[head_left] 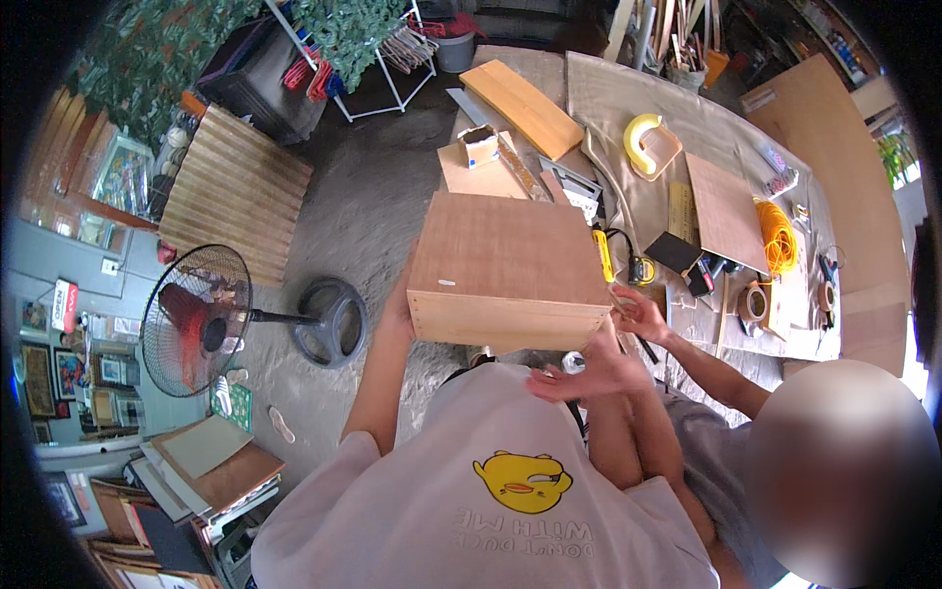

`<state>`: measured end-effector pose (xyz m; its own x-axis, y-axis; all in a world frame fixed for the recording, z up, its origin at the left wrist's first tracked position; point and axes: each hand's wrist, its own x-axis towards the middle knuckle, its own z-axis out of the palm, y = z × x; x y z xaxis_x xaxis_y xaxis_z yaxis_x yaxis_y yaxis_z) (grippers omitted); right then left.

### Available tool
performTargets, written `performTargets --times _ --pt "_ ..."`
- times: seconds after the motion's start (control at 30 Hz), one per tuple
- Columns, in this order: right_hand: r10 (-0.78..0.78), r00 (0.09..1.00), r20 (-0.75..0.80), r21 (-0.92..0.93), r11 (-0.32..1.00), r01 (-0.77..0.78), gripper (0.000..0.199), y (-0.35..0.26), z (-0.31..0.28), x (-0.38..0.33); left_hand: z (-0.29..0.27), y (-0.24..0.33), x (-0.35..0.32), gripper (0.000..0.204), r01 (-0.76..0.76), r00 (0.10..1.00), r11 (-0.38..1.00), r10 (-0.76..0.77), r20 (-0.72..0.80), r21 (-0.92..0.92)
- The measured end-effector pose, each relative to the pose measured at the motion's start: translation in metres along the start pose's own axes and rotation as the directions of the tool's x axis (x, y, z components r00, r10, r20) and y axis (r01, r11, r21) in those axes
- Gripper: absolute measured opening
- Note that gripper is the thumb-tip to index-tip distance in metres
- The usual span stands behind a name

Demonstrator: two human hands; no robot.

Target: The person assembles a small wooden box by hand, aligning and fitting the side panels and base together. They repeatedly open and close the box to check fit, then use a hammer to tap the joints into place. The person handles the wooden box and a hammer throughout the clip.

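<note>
A wooden box (510,250) with a reddish-brown top panel and paler sides is held up in front of my white shirt. My left hand (400,306) grips its left side, the fingers partly hidden behind the panel. Just below the box's near right corner, my right hand (592,375) is open with fingers stretched to the left; whether its thumb touches the wood I cannot tell. At the box's right side is a co-worker's hand (642,318), fingers apart. A yellow utility knife (602,253) and a tape measure (642,271) lie on the table just beyond the box.
The cloth-covered table (628,108) carries a wooden board (522,106), a tape dispenser (648,145), a plywood sheet (724,211), an orange cord coil (776,239) and a tape roll (753,302). A standing fan (201,324) is on the left. The co-worker sits close on the right.
</note>
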<state>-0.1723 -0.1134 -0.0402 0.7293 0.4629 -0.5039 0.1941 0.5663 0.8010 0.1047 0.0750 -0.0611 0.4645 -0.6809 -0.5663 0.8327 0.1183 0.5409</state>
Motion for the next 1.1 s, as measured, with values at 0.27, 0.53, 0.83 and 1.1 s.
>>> performTargets --times 0.27,0.53,0.83,1.1 --pt "-0.207 0.968 0.141 -0.025 0.977 0.213 0.037 -0.017 -0.04 0.09 -0.024 0.002 0.011 0.062 0.079 0.995 0.997 -0.08 0.052 0.021" --pt "-0.151 0.985 0.082 0.067 0.987 0.146 0.047 -0.037 -0.045 0.103 -0.063 -0.019 0.037 0.057 0.028 0.997 0.987 -0.016 -0.074 0.158" --pt "-0.186 0.983 -0.003 0.509 0.845 0.161 0.047 -0.036 -0.057 0.081 -0.03 -0.033 0.049 0.058 0.155 0.987 0.959 -0.142 -0.071 0.237" --pt "-0.493 0.839 0.231 -0.181 0.825 0.535 0.061 -0.072 -0.101 0.095 -0.106 -0.061 0.096 0.055 0.194 0.977 0.965 -0.206 0.051 0.176"
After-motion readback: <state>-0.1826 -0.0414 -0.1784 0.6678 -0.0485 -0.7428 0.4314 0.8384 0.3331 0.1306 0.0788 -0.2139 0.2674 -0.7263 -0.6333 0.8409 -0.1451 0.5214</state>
